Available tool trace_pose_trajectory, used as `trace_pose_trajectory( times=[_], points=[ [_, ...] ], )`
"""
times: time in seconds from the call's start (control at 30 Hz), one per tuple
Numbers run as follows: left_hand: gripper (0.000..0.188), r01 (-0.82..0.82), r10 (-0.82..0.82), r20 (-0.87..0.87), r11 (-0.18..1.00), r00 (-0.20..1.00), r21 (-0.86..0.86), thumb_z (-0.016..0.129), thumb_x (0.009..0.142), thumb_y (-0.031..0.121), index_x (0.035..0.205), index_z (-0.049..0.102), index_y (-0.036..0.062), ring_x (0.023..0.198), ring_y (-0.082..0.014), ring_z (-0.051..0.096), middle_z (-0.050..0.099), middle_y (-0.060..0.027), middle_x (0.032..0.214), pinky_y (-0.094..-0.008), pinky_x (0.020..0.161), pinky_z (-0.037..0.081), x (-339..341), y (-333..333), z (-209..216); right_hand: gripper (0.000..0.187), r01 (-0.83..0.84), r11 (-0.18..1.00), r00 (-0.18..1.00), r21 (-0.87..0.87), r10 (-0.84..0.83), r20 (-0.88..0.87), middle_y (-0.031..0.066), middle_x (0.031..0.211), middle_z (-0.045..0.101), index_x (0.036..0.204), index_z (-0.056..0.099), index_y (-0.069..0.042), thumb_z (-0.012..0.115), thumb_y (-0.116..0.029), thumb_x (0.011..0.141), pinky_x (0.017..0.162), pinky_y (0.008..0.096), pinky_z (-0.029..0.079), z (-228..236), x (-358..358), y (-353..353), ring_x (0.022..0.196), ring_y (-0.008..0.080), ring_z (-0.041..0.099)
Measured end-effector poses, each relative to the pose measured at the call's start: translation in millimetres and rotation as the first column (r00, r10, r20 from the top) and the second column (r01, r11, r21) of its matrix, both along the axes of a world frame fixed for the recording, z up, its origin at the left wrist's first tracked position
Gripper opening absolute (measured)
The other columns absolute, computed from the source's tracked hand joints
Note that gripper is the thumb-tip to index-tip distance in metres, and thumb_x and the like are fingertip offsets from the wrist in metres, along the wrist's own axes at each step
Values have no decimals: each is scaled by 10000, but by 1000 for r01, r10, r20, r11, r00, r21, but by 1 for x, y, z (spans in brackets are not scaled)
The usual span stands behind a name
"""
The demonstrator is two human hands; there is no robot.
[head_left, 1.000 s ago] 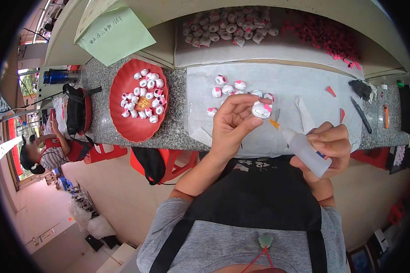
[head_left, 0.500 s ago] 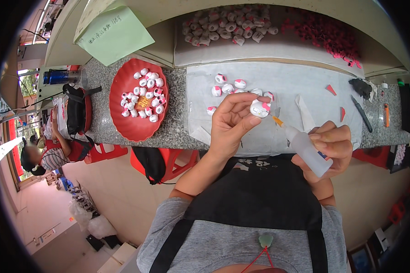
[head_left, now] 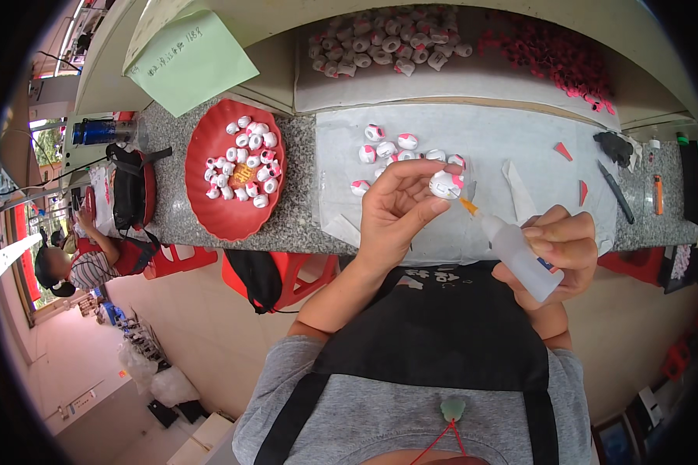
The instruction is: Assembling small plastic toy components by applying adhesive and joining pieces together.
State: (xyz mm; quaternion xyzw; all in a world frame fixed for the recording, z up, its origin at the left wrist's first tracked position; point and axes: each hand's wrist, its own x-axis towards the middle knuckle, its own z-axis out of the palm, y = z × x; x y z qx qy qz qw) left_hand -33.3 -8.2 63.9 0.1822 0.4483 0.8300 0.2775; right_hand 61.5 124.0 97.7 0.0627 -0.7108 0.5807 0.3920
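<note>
Between the thumb and fingers of my left hand [head_left: 402,208] is a small white figurine head [head_left: 444,184] with a pink patch. My right hand [head_left: 560,252] grips a translucent squeeze bottle [head_left: 521,260] that leans toward the head. Its orange nozzle tip [head_left: 468,206] is right beside the head's lower right side; whether the two touch I cannot tell. Several similar white and pink heads [head_left: 407,142] lie on the white paper [head_left: 481,136] beyond my left hand.
At the left, a red scalloped plate [head_left: 202,203] holds many such heads. A shelf above bears more heads [head_left: 388,43] and a pile of pink pieces [head_left: 554,62]. Right of my hands lie a dark pen-like tool [head_left: 615,192] and red triangles [head_left: 564,152]. Another person [head_left: 93,263] sits far left.
The head in my left hand has turned slightly, and the bottle's nozzle has shifted a little left with it. At far left, the other person's arm has moved.
</note>
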Motion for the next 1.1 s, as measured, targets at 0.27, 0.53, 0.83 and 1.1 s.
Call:
trace_pose_trajectory(
  times=[0.27, 0.53, 0.83, 1.1],
  points=[
    [330, -18, -21, -282, 991, 959, -135, 508, 689, -106, 1000, 423, -37, 971, -228, 469, 489, -182, 1001, -309, 818, 381, 1, -3, -4, 465, -2, 1000, 1000, 10, 2, 16, 78, 795, 475, 802, 496, -58, 774, -15, 431, 474, 214, 385, 1, 0, -1, 573, 140, 487],
    [309, -58, 4, -373, 990, 928, -132, 496, 693, -114, 986, 436, -36, 976, -233, 464, 483, -187, 1008, -325, 838, 359, -2, 0, -5, 459, 13, 1000, 1000, 28, -14, 16, 83, 768, 465, 814, 500, -48, 763, 0, 441, 464, 213, 369, -1, 1, 1, 552, 131, 474],
    [322, -173, 150, -241, 982, 959, -76, 511, 693, -101, 998, 442, -23, 975, -199, 465, 486, -169, 1033, -283, 828, 365, -18, -12, -5, 283, 75, 994, 985, -76, -62, 160, 74, 739, 436, 825, 425, -33, 616, 3, 619, 529, 235, 395, -27, -19, 41, 635, 127, 464],
    [335, -228, 216, -160, 971, 963, -64, 526, 704, -62, 1020, 428, -14, 934, -166, 480, 499, -163, 1015, -244, 789, 379, -24, -15, -1, 299, 192, 967, 808, -168, -59, 586, 83, 822, 513, 966, 450, -8, 550, -68, 691, 605, 268, 452, -72, -95, 106, 754, 184, 535]
  ],
)
